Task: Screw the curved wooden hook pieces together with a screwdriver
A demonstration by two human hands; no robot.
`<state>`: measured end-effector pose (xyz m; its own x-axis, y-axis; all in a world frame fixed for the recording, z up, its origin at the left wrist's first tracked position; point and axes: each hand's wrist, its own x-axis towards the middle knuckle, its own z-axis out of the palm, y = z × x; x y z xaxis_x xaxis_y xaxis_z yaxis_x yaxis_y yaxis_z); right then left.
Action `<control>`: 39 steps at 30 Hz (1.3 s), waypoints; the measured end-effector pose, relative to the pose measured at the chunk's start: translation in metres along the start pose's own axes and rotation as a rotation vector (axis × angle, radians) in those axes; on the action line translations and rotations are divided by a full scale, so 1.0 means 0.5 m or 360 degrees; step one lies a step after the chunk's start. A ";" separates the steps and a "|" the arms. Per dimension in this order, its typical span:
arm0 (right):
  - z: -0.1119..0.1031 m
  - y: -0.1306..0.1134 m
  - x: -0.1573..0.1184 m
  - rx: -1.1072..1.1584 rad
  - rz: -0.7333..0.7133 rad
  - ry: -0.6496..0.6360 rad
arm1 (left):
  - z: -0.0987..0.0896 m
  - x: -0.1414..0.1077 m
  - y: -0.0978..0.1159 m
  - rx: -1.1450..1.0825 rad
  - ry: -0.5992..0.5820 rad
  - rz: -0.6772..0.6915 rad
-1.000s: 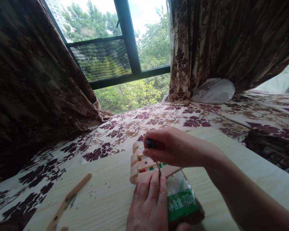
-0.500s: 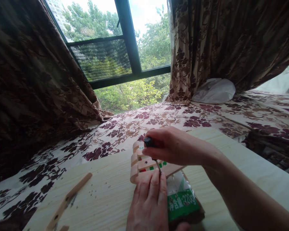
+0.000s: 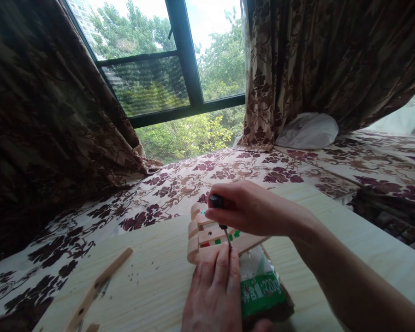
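Observation:
My right hand (image 3: 245,207) is closed around the black handle of a screwdriver (image 3: 217,201). The thin shaft points down and meets a light wooden piece with slats and rounded ends (image 3: 193,246). At the tip, my left hand (image 3: 214,290) lies on the near edge of that piece, fingers pressed together beside the shaft. Under the wooden piece and right of my left hand is a packet with a green label (image 3: 263,295). My left palm and what lies under it are hidden.
A pale wooden board (image 3: 152,286) carries a jointed wooden strip (image 3: 97,286) at the left and small dark bits near it. Patterned cloth (image 3: 180,184) lies behind. A white plastic bag (image 3: 309,130) rests by the curtain, right of the window.
My right hand and the screwdriver handle have shifted very slightly, the handle tilting a little to the right. My left hand has not visibly moved.

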<state>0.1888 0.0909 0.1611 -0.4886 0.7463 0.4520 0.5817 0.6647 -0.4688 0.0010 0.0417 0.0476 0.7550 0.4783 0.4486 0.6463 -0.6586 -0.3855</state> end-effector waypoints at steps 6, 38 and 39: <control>0.003 0.003 0.001 -0.0069 0.0056 0.0059 | 0.001 -0.002 -0.001 0.0028 -0.0004 -0.0001; -0.002 -0.019 -0.009 -0.0224 0.0071 0.0017 | -0.001 0.000 -0.001 0.0047 0.0006 0.0009; -0.002 -0.022 -0.010 -0.0208 0.0052 -0.0013 | -0.002 0.001 0.000 0.0052 0.0005 0.0008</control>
<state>0.1856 0.0799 0.1649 -0.4728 0.7681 0.4317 0.6769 0.6303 -0.3801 0.0012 0.0413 0.0488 0.7579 0.4732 0.4492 0.6459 -0.6415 -0.4139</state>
